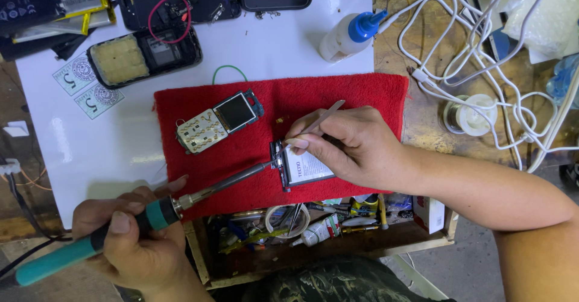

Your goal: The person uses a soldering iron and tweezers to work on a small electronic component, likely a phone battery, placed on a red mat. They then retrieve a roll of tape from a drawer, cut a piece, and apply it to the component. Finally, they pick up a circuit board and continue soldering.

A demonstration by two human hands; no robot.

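The left hand (pixel 129 242), at lower left, is wrapped tight around a teal-handled soldering iron (pixel 120 229) whose metal tip meets the small white-labelled phone battery (pixel 303 168) at centre frame. The right hand (pixel 356 145) pinches slim metal tweezers (pixel 322 118) over it, on a red cloth (pixel 362 94). Below, a wooden tray (pixel 199 266) holds jumbled tools.

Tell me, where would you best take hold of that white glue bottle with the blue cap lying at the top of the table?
Probably by its wide white body, coming from above. The glue bottle lies on its side on the white sheet, blue nozzle pointing right toward the cables, so fingers can straddle the rounded body across its width. The cap end is narrow and tapered, a poorer hold.
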